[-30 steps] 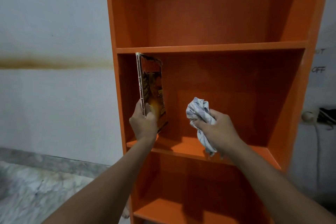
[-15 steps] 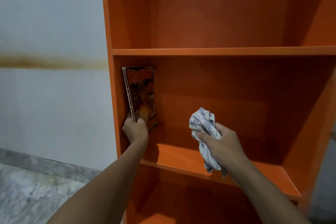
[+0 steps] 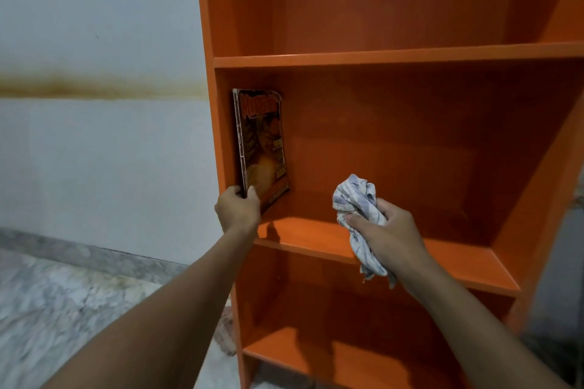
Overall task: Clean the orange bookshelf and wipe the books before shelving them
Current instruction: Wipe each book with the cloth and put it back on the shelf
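The orange bookshelf [image 3: 395, 55] fills the right of the view, its compartments bare except for one book. A thin book with a dark orange cover [image 3: 264, 148] stands upright against the left wall of the middle compartment. My left hand [image 3: 237, 210] grips its lower spine corner, thumb on the cover. My right hand [image 3: 390, 237] holds a crumpled white and blue cloth [image 3: 355, 196] in front of the middle shelf board, a little above it.
A white wall [image 3: 94, 151] with a brown stain band runs left of the shelf. Marble floor [image 3: 63, 303] lies at the lower left. The lower shelf board [image 3: 347, 360] is below my arms.
My left hand has pushed the book deeper into the middle compartment, against the left wall. The cloth hand has stayed near the shelf board, and the camera has shifted.
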`<state>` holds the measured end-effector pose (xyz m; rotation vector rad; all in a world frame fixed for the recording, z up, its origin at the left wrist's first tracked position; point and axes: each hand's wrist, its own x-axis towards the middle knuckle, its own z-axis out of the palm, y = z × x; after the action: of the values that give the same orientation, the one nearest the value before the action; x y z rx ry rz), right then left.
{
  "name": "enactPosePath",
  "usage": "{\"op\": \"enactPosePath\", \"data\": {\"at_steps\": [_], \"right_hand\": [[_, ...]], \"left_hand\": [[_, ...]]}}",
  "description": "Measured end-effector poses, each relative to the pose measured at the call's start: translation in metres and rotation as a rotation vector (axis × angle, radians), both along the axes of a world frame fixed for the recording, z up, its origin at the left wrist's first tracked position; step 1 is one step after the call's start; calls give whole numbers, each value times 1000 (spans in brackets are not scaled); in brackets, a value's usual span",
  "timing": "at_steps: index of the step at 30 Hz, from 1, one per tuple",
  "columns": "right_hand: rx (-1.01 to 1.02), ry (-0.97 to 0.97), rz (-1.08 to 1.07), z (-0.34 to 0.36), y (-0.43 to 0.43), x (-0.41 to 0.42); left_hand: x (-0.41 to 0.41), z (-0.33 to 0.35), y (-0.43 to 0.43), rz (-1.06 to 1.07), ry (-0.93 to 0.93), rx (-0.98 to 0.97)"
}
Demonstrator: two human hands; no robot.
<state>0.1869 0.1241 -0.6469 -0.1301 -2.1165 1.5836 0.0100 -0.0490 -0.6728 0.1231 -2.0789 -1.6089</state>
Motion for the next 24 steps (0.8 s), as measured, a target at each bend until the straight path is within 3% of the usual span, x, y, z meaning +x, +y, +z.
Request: {"op": "enactPosePath", "data": {"at_steps": [4, 9, 11, 15, 18, 21, 24], "right_hand": [[6, 7, 2, -31, -9, 29], [-112, -78, -68, -136, -17, 86], [-128, -156, -85, -183, -19, 103], [-121, -318, -192, -279, -28, 145], [-81, -397, -257, -332, -33, 167], [151, -406, -322, -367, -29, 187], [232, -367, -418, -381, -28, 203]], "left_hand": [[40, -12, -20, -48, 39, -142], [115, -72, -36, -268, 65, -266], [136, -107, -33, -401, -55, -306], [190, -206, -17, -693, -473, -292], [229, -289, -17, -807, -771, -431], [254, -357, -31, -836, -926, -588], [274, -367, -43, -827, -1071, -583]]}}
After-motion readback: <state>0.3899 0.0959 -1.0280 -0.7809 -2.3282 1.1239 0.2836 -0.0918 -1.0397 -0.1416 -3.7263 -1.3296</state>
